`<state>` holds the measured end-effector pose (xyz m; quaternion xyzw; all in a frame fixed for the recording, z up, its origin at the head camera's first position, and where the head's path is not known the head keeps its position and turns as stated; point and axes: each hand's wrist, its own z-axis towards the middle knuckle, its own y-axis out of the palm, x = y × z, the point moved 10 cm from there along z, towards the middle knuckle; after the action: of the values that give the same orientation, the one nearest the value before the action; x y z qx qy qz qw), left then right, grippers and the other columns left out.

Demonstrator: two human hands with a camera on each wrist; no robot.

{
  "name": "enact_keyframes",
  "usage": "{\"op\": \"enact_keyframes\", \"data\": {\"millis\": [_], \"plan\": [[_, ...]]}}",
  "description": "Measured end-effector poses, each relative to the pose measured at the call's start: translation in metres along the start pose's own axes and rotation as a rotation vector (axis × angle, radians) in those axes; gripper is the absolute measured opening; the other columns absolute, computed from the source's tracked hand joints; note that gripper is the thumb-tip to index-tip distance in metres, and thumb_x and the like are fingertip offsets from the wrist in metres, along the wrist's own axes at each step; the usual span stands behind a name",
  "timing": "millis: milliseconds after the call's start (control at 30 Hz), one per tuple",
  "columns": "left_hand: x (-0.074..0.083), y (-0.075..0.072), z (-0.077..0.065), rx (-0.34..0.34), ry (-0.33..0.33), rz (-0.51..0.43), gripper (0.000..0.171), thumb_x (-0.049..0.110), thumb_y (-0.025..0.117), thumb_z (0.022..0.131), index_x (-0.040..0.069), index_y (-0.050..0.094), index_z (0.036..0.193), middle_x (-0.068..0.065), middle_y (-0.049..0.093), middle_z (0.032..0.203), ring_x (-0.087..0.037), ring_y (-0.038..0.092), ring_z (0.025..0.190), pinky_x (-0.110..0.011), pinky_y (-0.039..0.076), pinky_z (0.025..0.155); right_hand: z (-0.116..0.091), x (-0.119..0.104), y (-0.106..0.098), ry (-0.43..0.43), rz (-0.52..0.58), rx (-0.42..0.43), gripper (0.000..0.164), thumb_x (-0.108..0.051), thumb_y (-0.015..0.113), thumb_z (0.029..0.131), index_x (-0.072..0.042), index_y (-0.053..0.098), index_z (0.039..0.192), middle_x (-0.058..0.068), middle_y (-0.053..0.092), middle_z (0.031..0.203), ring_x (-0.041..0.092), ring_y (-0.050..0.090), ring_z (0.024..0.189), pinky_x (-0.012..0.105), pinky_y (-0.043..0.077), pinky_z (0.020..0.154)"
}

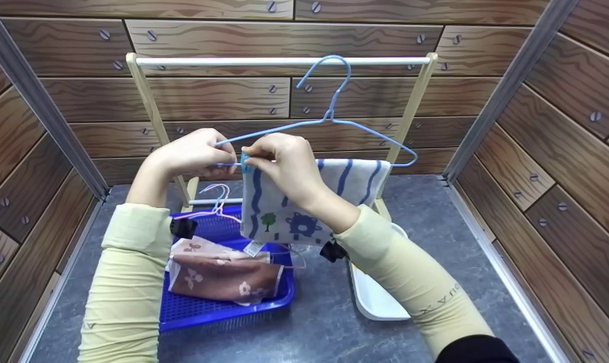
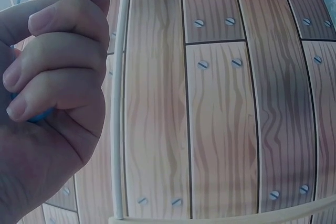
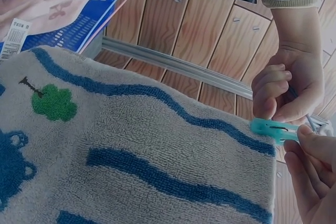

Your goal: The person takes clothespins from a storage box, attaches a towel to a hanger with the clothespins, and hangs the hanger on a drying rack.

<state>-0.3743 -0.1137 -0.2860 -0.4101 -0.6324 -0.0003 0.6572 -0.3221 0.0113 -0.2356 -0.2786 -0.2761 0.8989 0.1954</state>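
A blue wire hanger (image 1: 329, 120) is held up in front of the rack, hook upward. Over its lower bar hangs a white towel (image 1: 354, 186) with blue wavy stripes and a green tree. My left hand (image 1: 193, 151) grips the hanger's left end, fingers curled round it. Something blue (image 2: 41, 116) shows behind those fingers in the left wrist view; its kind is unclear. Thumb and finger of my right hand (image 1: 289, 164) pinch a teal clothespin (image 3: 275, 128), which sits at the towel's upper left corner by the bar.
Behind stands a wooden rack with a white rail (image 1: 223, 61). A blue basket (image 1: 208, 320) below left holds a brown and pink floral towel (image 1: 228, 277) and pink and blue hangers (image 1: 218, 206). A white tray (image 1: 380, 302) lies right, partly behind my right arm.
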Motion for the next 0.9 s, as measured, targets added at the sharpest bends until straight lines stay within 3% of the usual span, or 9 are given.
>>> {"op": "enact_keyframes", "data": {"millis": [433,900], "plan": [[-0.002,-0.002,0.001,-0.003,0.020,0.020,0.027,0.010,0.054,0.095,0.010,0.068,0.072,0.008,0.053,0.056,-0.001,0.041,0.048,-0.015,0.031,0.045,-0.003,0.003,0.008,-0.011,-0.035,-0.038,0.027,-0.016,0.081,0.095,-0.006,0.079,0.120,0.009,0.080,0.113,0.017,0.079,0.095,0.024,0.062,0.085],[-0.005,-0.002,0.000,0.005,0.009,-0.044,0.024,0.008,0.054,0.093,0.005,0.067,0.073,0.008,0.055,0.056,0.000,0.044,0.049,-0.014,0.034,0.045,-0.003,0.011,0.013,0.029,0.056,-0.076,0.031,-0.014,0.076,0.099,-0.005,0.075,0.129,0.011,0.078,0.121,0.019,0.077,0.104,0.017,0.058,0.092]]}}
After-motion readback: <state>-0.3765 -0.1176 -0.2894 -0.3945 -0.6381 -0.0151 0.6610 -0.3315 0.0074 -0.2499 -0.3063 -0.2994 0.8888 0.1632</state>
